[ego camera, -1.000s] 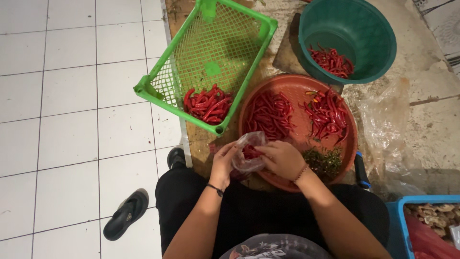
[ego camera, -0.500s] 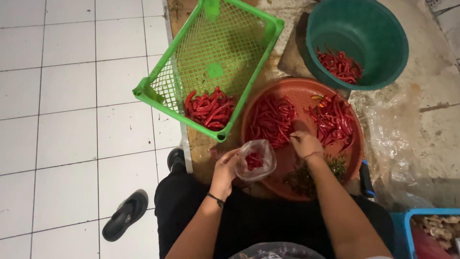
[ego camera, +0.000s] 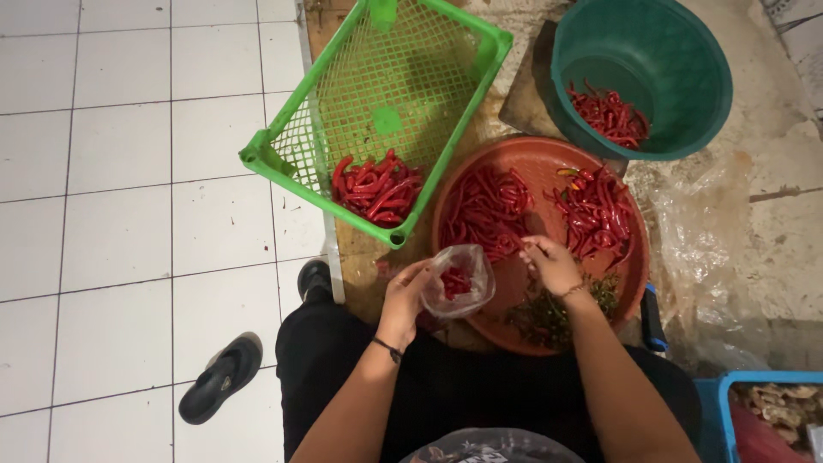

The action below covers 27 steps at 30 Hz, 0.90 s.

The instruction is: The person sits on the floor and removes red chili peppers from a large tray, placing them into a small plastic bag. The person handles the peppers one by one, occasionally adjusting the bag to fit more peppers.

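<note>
Here, starting from the left, a black sandal (ego camera: 219, 377) lies on the white tiled floor (ego camera: 120, 171), well apart from the work. Next comes a green mesh crate (ego camera: 386, 94), tilted, with a small heap of red chillies (ego camera: 377, 187) gathered in its low corner. The left hand (ego camera: 403, 296) is closed around the rim of a small clear plastic bag (ego camera: 459, 281), holding its mouth open; a few red chillies already sit inside it. Just beside the bag, the right hand (ego camera: 551, 264) rests over the round reddish tray (ego camera: 531, 330), fingers pinched narrow at the edge of the left chilli pile (ego camera: 484, 206), though whether a chilli is actually between the fingertips I cannot tell. A second pile (ego camera: 596, 210) lies on the tray's right half, and a scatter of green stems (ego camera: 549, 313) sits at its near rim (probably trimmings). Beyond, a dark green bucket (ego camera: 660, 60) holds more chillies. By my reading, the step in hand is filling the bag from the tray: the next move calls for a firm pinch on a few chillies and a short carry leftward into the bag's mouth, which the left hand must keep wide. Crumpled clear plastic (ego camera: 711, 240) at the right is hard to make out, and the blue bin (ego camera: 771, 403) at the lower right is cut off, its contents unclear.
</note>
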Available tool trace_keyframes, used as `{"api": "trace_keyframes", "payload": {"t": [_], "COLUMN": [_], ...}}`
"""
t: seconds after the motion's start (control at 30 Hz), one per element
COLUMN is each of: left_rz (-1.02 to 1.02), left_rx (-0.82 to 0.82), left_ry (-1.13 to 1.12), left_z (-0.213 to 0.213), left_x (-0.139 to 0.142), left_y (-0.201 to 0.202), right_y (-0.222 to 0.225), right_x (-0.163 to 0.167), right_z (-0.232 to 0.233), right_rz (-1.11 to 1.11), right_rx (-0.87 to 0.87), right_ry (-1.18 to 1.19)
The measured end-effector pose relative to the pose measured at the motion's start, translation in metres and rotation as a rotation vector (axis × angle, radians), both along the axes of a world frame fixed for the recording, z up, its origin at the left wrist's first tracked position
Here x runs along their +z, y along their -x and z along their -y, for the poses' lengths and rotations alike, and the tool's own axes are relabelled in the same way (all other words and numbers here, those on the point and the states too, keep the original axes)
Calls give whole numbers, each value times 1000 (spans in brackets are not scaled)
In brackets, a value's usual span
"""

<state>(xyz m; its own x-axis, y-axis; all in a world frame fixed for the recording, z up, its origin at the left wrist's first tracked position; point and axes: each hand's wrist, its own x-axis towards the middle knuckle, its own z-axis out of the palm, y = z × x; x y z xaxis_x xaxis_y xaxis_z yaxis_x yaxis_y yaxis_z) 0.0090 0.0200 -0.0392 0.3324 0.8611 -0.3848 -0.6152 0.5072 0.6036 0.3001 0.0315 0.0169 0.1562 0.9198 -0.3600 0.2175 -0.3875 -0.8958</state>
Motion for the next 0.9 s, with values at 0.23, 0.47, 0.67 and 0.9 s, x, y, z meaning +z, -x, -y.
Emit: {"api": "trace_keyframes", "payload": {"t": [0.23, 0.47, 0.67, 0.9], "left_rz": [-29, -96, -86, -56], "left_rx": [-3, -17, -4, -12], "left_ry": [13, -26, -26, 83], "left_z": [-5, -7, -8, -4], "left_x": [1, 4, -3, 3], "left_y": [-3, 1, -2, 4], "right_y": [-8, 30, 88, 80], "right_x": [3, 51, 55, 48], "right_z": [19, 23, 28, 33], "right_rz": [-248, 496, 597, 492], "right_rx": [16, 429, 527, 413], "right_ry": [3, -201, -367, -341]}}
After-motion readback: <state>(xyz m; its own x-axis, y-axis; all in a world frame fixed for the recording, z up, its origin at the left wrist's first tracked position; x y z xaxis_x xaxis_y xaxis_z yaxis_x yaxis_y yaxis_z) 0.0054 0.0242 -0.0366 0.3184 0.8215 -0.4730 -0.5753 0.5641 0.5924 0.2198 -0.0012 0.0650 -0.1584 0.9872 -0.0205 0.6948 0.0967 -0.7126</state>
